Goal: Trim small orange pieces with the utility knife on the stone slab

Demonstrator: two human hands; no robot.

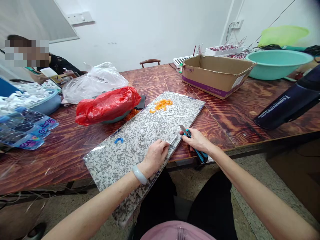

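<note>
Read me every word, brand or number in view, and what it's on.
"2000mAh": cardboard box, on its purple band.
"Hengyi": same box, upper left; faint.
"To...", the rest unclear: dark cylinder.
Too small or blurred to read surely: water bottles' labels, the box's white sticker, edge print on the speckled board.

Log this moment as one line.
left hand: pinching thin pale piece | right hand: holding utility knife, blade out | speckled board: orange pieces, blue pieces on top

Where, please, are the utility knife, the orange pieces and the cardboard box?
Utility knife point(201, 156): head view, on its handle.
Orange pieces point(162, 105): head view, middle of the cluster.
Cardboard box point(203, 77): head view, near side wall.
</note>
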